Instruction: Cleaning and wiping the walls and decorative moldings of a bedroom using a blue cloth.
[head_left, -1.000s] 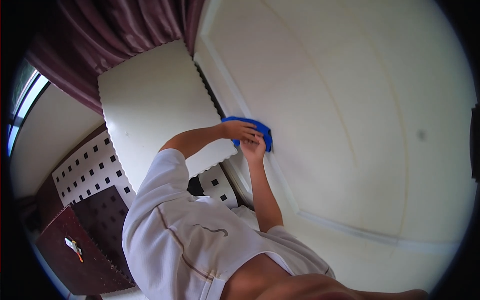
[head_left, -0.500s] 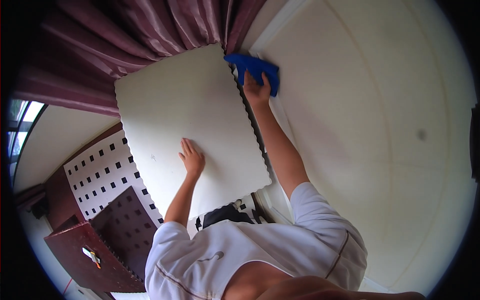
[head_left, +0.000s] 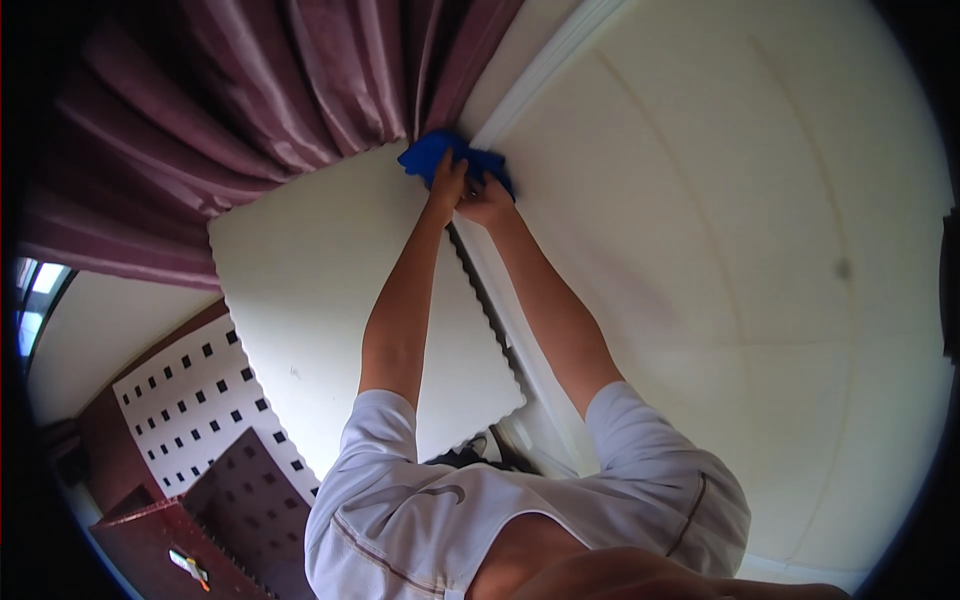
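Observation:
A crumpled blue cloth (head_left: 425, 153) lies at the far right corner of the white table (head_left: 340, 280), which has a scalloped edge. My left hand (head_left: 447, 187) reaches out over the tabletop and grips the near side of the cloth. Close beside it, my right hand (head_left: 488, 205) has its fingers closed on the right part of the same cloth. Part of the fingers is hidden in the folds, and the two hands nearly touch.
Purple curtains (head_left: 300, 90) hang against the table's far edge. A pale wall (head_left: 680, 300) rises along the right side. To the left stand a dark red open cabinet (head_left: 170, 545) and a white sheet with black squares (head_left: 190, 390).
My left hand has lifted off the middle of the tabletop and joined my right hand at the blue cloth. The cloth has shifted slightly left in view and is more bunched.

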